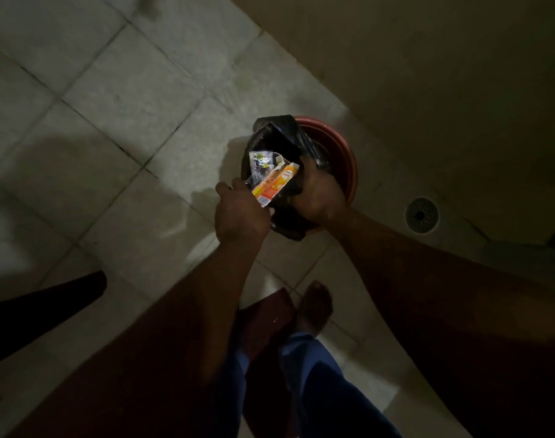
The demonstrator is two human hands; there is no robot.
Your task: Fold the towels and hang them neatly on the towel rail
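Black bin bag (279,134) bunches in your right hand's (320,194) curled fingers over the red bin (344,153), your left hand (238,213) pinches an orange carton (274,184) just beside that bin, and no towel or rail shows, so folding looks unstarted: bin the litter, then fetch towels.

No text is legible. The orange carton (274,184), which I hold in my left hand (238,213) at the left rim of the red bin (349,165), carries a white panel with dark print, too small and blurred to read. The black-and-silver wrapper (261,160), also at the bin's left rim, against the black bag (282,134), shows coloured marks only.
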